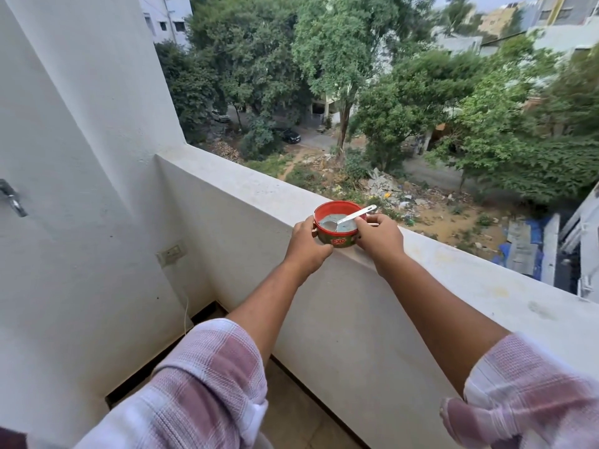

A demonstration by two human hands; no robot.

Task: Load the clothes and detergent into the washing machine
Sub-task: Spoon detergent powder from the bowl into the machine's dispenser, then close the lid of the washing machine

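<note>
**Detergent tub held on the balcony ledge**

The red detergent tub [338, 226] sits open on the ledge [453, 264], near its inner edge, with a metal spoon [348, 218] resting in the pale powder. The left hand [306, 243] wraps the tub's side; the right hand [377, 236] grips the other side, fingers beside the spoon handle. Best lifted level with both hands, drawn inward so nothing tips toward the outer drop. Open floor [291, 409] lies below; a wall [81, 157] closes the left.
</note>
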